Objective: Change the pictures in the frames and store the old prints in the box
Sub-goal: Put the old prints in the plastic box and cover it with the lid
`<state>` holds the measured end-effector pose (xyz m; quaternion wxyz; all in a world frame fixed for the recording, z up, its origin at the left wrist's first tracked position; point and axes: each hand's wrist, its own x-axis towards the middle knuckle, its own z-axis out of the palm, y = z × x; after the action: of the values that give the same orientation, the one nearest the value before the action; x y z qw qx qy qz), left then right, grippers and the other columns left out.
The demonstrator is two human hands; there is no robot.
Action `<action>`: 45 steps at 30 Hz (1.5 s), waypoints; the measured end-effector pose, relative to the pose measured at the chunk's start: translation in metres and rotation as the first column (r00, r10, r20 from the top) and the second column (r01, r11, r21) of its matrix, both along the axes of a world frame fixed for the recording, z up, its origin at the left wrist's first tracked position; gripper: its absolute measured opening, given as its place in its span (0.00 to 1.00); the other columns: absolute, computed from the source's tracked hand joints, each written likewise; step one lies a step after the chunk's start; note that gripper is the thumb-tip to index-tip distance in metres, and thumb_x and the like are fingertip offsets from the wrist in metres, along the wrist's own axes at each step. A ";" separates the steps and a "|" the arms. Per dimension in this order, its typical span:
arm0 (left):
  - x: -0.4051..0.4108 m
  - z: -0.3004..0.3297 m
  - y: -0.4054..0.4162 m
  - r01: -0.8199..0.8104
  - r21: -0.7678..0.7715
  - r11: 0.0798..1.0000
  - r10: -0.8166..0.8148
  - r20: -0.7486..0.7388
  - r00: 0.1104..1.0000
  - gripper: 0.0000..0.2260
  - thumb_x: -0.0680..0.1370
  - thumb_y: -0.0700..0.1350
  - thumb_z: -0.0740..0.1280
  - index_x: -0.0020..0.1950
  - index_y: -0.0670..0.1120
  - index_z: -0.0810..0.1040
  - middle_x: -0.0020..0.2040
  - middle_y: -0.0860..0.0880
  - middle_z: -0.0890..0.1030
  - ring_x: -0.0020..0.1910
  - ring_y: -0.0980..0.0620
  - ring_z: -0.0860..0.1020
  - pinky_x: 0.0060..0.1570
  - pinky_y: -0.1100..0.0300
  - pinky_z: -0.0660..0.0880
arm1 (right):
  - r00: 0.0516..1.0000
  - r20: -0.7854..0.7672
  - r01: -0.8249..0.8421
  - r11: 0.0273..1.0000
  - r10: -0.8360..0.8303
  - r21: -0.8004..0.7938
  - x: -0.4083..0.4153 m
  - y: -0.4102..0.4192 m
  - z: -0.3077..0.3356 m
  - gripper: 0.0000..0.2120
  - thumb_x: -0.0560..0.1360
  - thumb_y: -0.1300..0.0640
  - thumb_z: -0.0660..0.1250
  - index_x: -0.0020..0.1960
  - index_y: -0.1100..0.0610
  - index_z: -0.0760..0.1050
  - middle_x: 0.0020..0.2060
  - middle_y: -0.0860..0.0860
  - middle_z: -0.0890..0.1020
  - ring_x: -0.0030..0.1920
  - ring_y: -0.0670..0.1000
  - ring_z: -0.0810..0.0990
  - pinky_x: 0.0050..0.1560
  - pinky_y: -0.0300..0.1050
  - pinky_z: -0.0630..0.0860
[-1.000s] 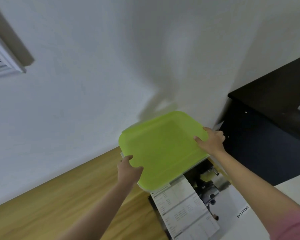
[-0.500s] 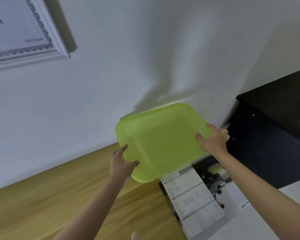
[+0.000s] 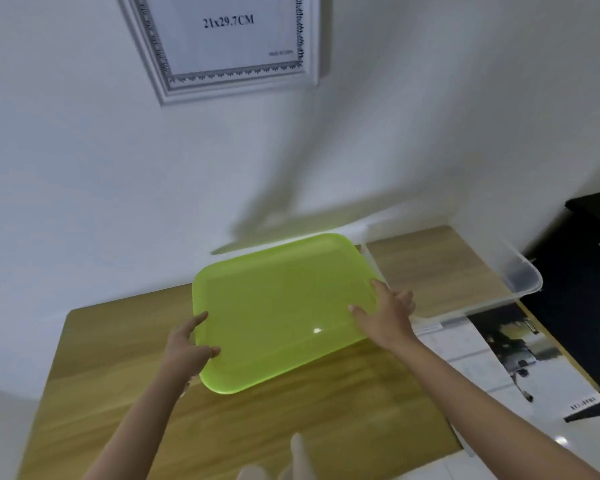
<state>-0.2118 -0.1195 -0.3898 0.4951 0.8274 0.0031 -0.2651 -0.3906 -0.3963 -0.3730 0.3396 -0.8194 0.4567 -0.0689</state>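
Both my hands hold a lime-green lid (image 3: 278, 313) above the wooden table (image 3: 291, 417). My left hand (image 3: 187, 344) grips its near left corner, and my right hand (image 3: 387, 315) holds its right edge. To the right stands a clear plastic box (image 3: 520, 275), open at the top, with the table visible through its bottom. A printed sheet (image 3: 506, 358) with a dark photo and text lies in front of the box. On the wall above hangs a white ornate picture frame (image 3: 222, 39) whose insert reads 21x29.7CM.
A black cabinet (image 3: 589, 258) stands to the right of the table. The white wall (image 3: 118, 185) rises directly behind the table. White blurred shapes (image 3: 291, 462) show at the bottom edge of the view.
The lid has come off the box and moved left over the table, still in both hands. The view has swung left and upward, bringing the wall frame and the open box into sight.
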 end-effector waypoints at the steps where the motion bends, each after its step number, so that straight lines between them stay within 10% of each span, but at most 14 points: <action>1: 0.005 -0.001 0.014 -0.005 0.014 1.000 0.005 0.003 1.000 0.34 0.66 0.26 0.71 0.67 0.51 0.72 0.64 0.40 0.72 0.61 0.41 0.73 0.54 0.54 0.71 | 1.000 -0.012 -0.015 1.000 0.016 0.027 0.008 0.013 -0.006 0.34 0.71 0.47 0.71 0.72 0.53 0.62 0.63 0.62 0.61 0.65 0.62 0.59 0.65 0.50 0.63; 18: 0.061 -0.066 0.081 0.133 0.257 0.957 -0.156 0.070 0.985 0.36 0.63 0.31 0.72 0.69 0.50 0.70 0.65 0.44 0.68 0.62 0.41 0.71 0.62 0.45 0.71 | 0.992 -0.127 -0.002 0.996 0.014 0.090 0.049 0.093 -0.078 0.37 0.70 0.45 0.71 0.74 0.52 0.60 0.62 0.59 0.63 0.64 0.62 0.63 0.66 0.49 0.65; 30: -0.033 -0.028 0.020 -0.013 0.238 0.971 -0.078 0.370 0.926 0.23 0.73 0.39 0.67 0.69 0.43 0.69 0.70 0.40 0.64 0.69 0.38 0.63 0.64 0.43 0.64 | 0.982 0.179 -0.055 0.998 0.052 0.017 -0.028 0.093 -0.059 0.24 0.75 0.53 0.67 0.69 0.56 0.68 0.60 0.52 0.68 0.64 0.50 0.64 0.59 0.37 0.62; 37: -0.157 -0.032 -0.096 0.240 0.102 0.965 -0.259 0.259 0.930 0.21 0.74 0.39 0.67 0.66 0.44 0.71 0.63 0.42 0.72 0.60 0.45 0.73 0.56 0.53 0.72 | 0.822 0.379 0.449 0.893 -0.425 0.027 -0.148 0.052 -0.062 0.21 0.74 0.60 0.67 0.67 0.57 0.68 0.57 0.50 0.71 0.61 0.55 0.70 0.58 0.51 0.74; 45: -0.271 -0.045 -0.207 0.446 0.084 0.891 -0.447 -0.003 0.894 0.22 0.73 0.41 0.65 0.68 0.45 0.68 0.62 0.48 0.72 0.54 0.54 0.73 0.51 0.59 0.73 | 0.575 0.133 0.762 0.588 -0.807 0.271 -0.243 -0.022 -0.084 0.34 0.73 0.58 0.69 0.74 0.59 0.56 0.67 0.65 0.63 0.65 0.65 0.66 0.60 0.59 0.71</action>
<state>-0.4829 -0.3264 -0.4350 0.3866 0.8278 -0.1802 -0.3645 -0.6334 -0.4185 -0.4568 0.4001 -0.4806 0.7323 -0.2696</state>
